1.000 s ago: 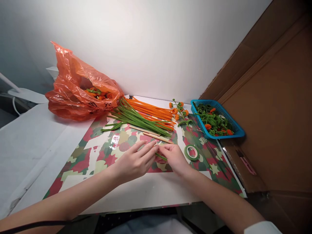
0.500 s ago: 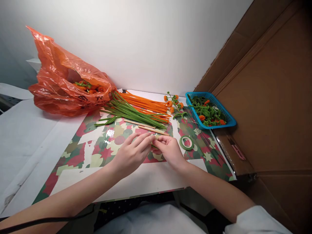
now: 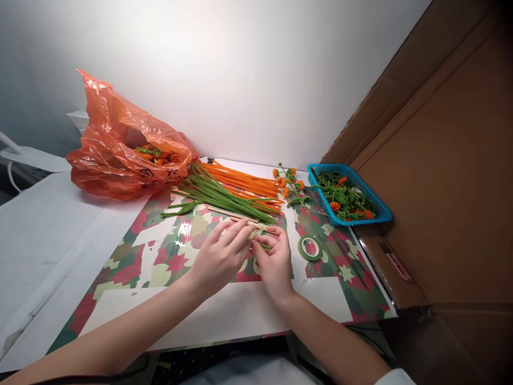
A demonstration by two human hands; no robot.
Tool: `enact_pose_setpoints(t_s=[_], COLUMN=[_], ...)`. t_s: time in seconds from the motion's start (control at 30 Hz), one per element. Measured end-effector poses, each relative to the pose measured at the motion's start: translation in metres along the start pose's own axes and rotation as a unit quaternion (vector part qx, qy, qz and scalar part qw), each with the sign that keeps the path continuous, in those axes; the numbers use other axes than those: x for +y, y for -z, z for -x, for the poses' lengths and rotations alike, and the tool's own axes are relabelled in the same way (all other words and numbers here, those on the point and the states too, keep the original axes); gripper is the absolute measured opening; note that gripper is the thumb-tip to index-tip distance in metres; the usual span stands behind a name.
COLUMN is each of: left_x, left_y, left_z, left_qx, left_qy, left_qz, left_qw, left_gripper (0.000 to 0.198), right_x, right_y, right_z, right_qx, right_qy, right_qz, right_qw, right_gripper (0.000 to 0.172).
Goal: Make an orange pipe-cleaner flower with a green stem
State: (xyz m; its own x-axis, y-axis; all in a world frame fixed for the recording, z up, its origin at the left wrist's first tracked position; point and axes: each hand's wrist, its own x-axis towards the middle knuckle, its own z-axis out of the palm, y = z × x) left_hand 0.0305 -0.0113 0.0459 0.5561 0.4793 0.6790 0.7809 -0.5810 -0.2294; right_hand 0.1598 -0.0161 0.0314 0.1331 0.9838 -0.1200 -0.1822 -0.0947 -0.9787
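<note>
Pinching a short green pipe-cleaner piece [image 3: 265, 246] low over the patterned mat [image 3: 160, 256], right hand [image 3: 276, 263] closed on it, left hand [image 3: 218, 259] with fingers outstretched to it, grip unclear, green tape roll [image 3: 309, 248] near the right hand, wooden sticks [image 3: 239, 217] just beyond.

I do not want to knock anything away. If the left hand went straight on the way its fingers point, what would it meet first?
Most likely the wooden sticks just past the left hand, then the green pipe cleaners behind them. Depth is unclear; its fingers may already touch one.
</note>
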Motion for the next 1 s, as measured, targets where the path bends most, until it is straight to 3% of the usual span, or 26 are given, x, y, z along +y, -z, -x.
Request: enact_pose_setpoints(t_s=[0.33, 0.63, 0.77, 1.0], left_x=[0.0, -0.005, -0.012, -0.017], left_y=[-0.01, -0.015, -0.02, -0.02], left_z=[0.001, -0.002, -0.002, 0.0], left_qx=[-0.005, -0.015, -0.045, -0.108], left_qy=[-0.003, -0.008, 0.054, 0.18], left_qz=[-0.001, 0.018, 0.09, 0.256], left_qw=[1.0, 1.0, 0.994, 0.944], left_gripper=[0.025, 0.023, 0.022, 0.009], right_x=[0.008, 0.005, 0.001, -0.005], right_y=[0.0, 0.006, 0.005, 0.009], right_z=[-0.007, -0.031, -0.031, -0.027], right_qx=[0.033, -0.053, -0.046, -0.052], right_qy=[-0.026, -0.025, 0.009, 0.051], right_qz=[-0.027, 0.009, 0.037, 0.064], right_qw=[0.999, 0.998, 0.998, 0.995], right_gripper=[0.043, 0.037, 0.034, 0.031])
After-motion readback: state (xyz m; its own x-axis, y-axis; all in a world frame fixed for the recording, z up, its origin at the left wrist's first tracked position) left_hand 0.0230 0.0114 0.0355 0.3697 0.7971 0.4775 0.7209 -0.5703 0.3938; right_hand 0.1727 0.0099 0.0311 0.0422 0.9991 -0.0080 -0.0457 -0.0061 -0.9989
